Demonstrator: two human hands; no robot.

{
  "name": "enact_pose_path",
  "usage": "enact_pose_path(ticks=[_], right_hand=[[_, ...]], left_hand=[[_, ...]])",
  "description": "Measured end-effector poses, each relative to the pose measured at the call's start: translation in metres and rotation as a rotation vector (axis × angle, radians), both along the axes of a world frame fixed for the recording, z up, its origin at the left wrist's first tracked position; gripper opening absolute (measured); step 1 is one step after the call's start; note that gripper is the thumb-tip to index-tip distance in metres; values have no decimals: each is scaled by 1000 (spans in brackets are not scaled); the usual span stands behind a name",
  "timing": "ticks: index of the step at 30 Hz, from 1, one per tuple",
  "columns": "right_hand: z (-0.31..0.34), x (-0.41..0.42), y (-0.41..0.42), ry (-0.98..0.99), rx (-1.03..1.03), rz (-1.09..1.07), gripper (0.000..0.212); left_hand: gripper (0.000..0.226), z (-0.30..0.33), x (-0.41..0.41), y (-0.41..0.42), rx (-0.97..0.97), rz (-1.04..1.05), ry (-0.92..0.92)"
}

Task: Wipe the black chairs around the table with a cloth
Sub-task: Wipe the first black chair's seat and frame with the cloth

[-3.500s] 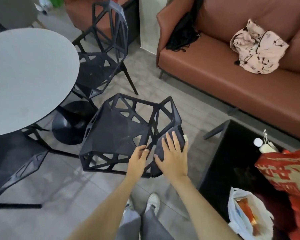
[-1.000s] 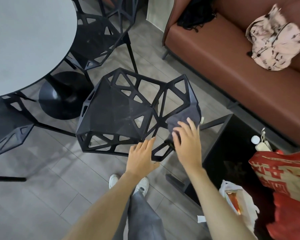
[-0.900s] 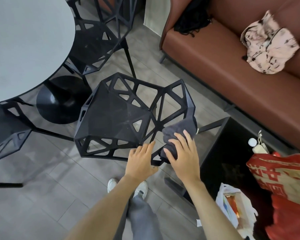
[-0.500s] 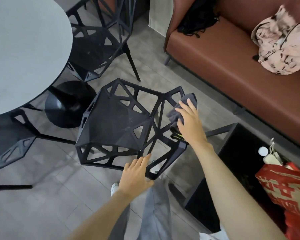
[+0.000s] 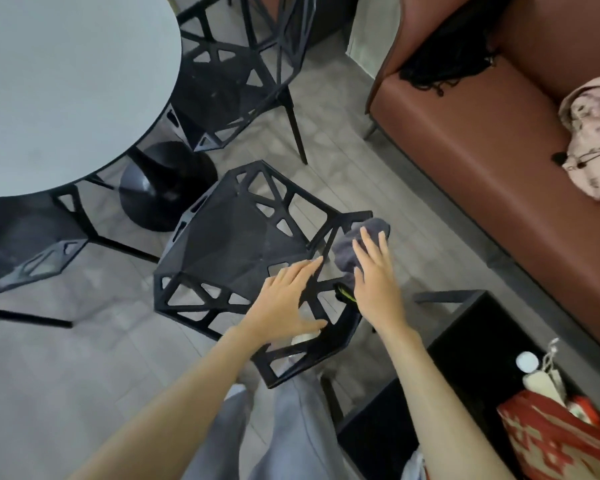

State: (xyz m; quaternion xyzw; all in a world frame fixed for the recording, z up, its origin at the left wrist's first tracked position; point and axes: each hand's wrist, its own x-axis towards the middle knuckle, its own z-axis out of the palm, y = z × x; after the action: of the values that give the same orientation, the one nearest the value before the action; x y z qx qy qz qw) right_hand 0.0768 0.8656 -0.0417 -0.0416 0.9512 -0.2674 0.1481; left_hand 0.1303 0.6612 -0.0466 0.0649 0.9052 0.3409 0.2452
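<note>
The right hand (image 5: 374, 285) presses flat, fingers straight, on the cloth (image 5: 352, 249) against the chair (image 5: 229, 251) backrest at its 3 o'clock, while the left hand (image 5: 288, 303), fingers spread, rests on the frame beside it, at 5 o'clock from the desk (image 5: 66, 81).

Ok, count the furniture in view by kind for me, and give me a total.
Black chairs: 3 (near, far, left)
Round tables: 1
Sofas: 1
Low black tables: 1
Total: 6
</note>
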Motion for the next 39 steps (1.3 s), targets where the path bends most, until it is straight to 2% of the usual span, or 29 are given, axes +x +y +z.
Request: enact_pose_path(ticks=[3,7,16,18,22,25,27,32,35,37,39], right_hand=[[-1,26,1,-8,73,1,51],[-2,2,-1,-28,78,27,51],[-25,-96,-2,-57,93,113,41],[-25,-84,1,-26,106,114,43],[-8,-3,8,-8,125,90,51],[4,53,13,60,155,147,49],[6,56,13,80,191,175,46],[-11,-24,0,104,301,238,40],[-28,-79,-7,73,285,177,36],[-33,-100,-10,20,270,144,34],[-32,-103,-9,15,356,218,40]], left_hand=[[126,4,-10,-7,13,-53,-167],[142,8,5,6,-58,-256,-270],[131,-4,25,12,0,-146,-193],[131,-5,32,12,6,-114,-188],[130,-4,37,13,17,-102,-162],[132,-1,33,13,14,-119,-170],[133,1,34,13,34,-87,-184],[134,1,44,11,64,8,-192],[135,-3,48,11,71,49,-224],[135,-5,51,11,66,67,-211],[133,-4,53,12,50,69,-167]])
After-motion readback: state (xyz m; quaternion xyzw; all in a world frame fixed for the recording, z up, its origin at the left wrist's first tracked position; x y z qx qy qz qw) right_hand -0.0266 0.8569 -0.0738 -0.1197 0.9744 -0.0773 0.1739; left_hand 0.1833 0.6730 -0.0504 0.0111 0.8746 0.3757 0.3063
